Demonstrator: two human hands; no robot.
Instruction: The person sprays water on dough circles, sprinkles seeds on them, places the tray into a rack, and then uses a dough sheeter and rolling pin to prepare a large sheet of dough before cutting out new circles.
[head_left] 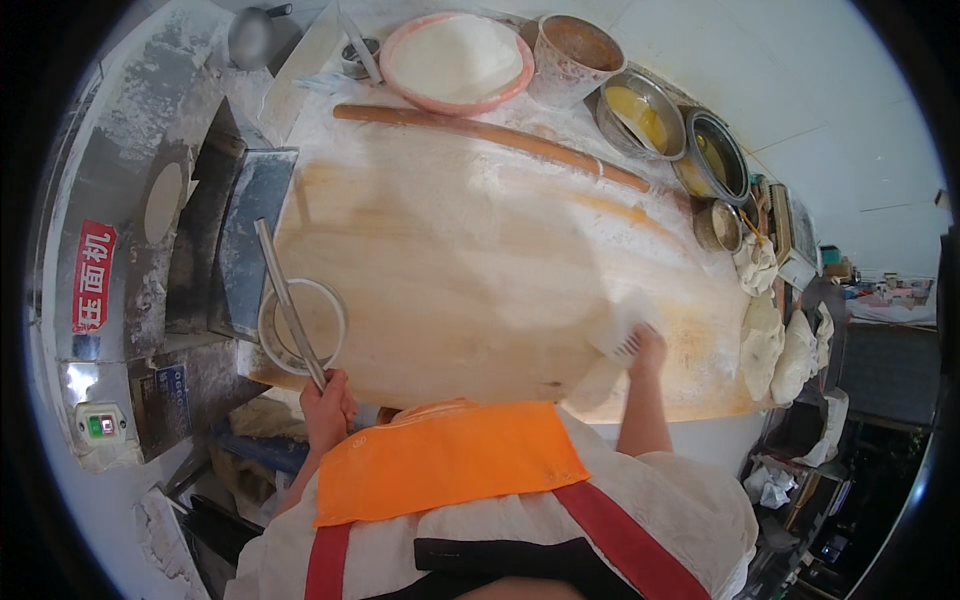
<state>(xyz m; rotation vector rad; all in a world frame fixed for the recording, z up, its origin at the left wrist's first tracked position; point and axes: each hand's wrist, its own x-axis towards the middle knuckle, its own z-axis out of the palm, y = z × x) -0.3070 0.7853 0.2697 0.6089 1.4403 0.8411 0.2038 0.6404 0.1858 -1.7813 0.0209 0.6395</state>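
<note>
My left hand [330, 403] is closed on a long silver metal rod [280, 280], which slants up over a white-rimmed ring [340, 325] at the board's left edge. Near the right front of the flour-dusted wooden board [450, 260], my right hand [647, 350] grips a pale flat tool [623, 325], blurred, perhaps a scraper. A long wooden rolling pin [480, 131] lies across the back of the board.
A floury steel machine [120, 150] stands left. Along the back sit a pink basin of flour [455, 60], a bucket [570, 85], steel bowls with yellow contents [635, 115] and a small pot [715, 225]. Pale dough pieces [760, 345] line the right edge.
</note>
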